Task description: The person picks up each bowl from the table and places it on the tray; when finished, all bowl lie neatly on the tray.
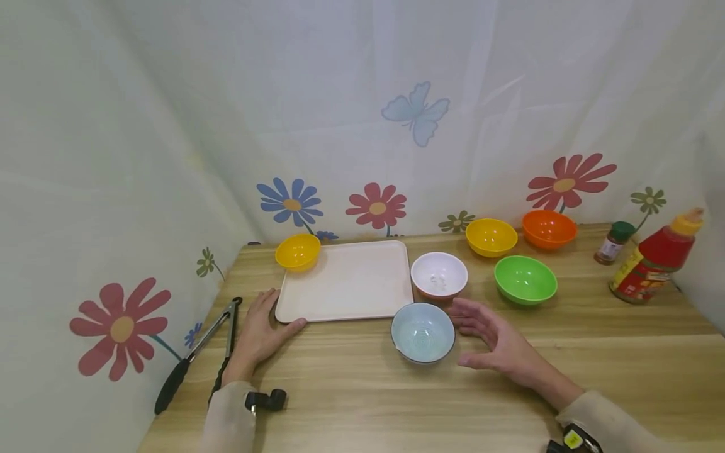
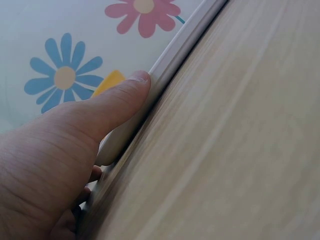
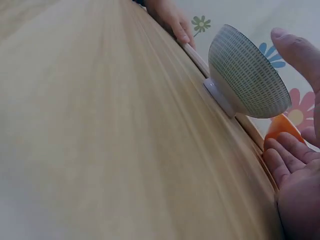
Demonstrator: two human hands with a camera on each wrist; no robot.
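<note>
My left hand (image 1: 262, 331) rests at the near left corner of a cream rectangular tray (image 1: 351, 283). Its thumb lies along the tray's near edge, touching the rim (image 2: 165, 67); the other fingers go along the left side, mostly hidden in the left wrist view. A pale blue ceramic bowl (image 1: 423, 333) stands upright at the tray's near right corner, with a fine pattern outside (image 3: 245, 75). Just right of it, my right hand (image 1: 498, 343) has thumb and fingers spread apart, holding nothing. Behind that bowl is a white bowl (image 1: 439, 272) with an orange-red outside.
A yellow bowl (image 1: 297, 253) sits on the tray's far left corner. Tongs (image 1: 195, 349) lie left of my left hand. To the right stand another yellow bowl (image 1: 491, 238), an orange bowl (image 1: 549, 229), a green bowl (image 1: 525, 280), a green-capped spice jar (image 1: 614, 243) and a red sauce bottle (image 1: 654, 261).
</note>
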